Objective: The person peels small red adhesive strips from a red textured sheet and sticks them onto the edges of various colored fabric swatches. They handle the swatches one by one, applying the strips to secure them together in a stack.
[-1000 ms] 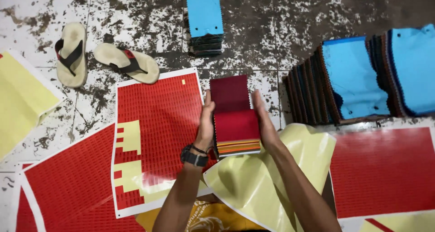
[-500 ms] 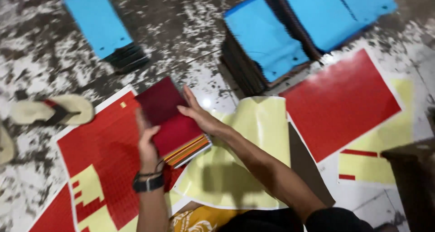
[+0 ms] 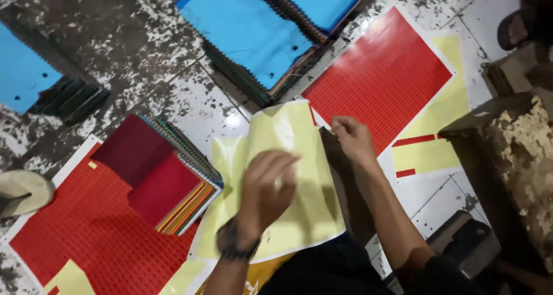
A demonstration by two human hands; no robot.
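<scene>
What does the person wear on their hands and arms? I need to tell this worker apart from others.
Both hands are bare, no gloves: the left hand and the right hand. A dark wristwatch bands the left wrist, blurred here. The forearms show no sleeves, and no rings can be made out.

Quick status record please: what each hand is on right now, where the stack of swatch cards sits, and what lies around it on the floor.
left hand: fingers spread over the pale yellow glossy backing sheet, blurred
right hand: at the right edge of that sheet, grip unclear
maroon-topped stack of thin multicoloured swatch cards: lies free on a red sticker sheet with white border, neither hand touching it
second red sticker sheet: right of the hands, partly peeled to yellow
blue-covered stacks: fanned out at top
beige sandal: left edge
floor: worn, speckled tiles
</scene>
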